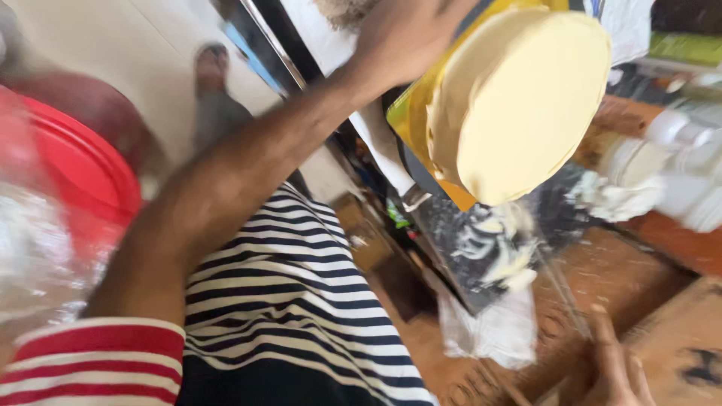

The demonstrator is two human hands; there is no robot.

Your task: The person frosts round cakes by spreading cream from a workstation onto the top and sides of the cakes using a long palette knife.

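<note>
In the head view, the left hand [402, 34] is reaching up and gripping the top edge of a yellow tub [421, 113] that is tipping on its side, its mouth facing out and packed with a thick, pale cream paste [519, 105]. The tub is looking heavy and its contents soft and sticky, so holding the rim and the base would be the safer grip. Below that hand, a clear plastic bag [492, 327] is hanging, smeared with the same paste. The right hand [617, 368] is sitting low by the wooden table [602, 278], fingers spread, holding nothing that can be made out. A red lid [83, 169] is blurring behind the left arm.
</note>
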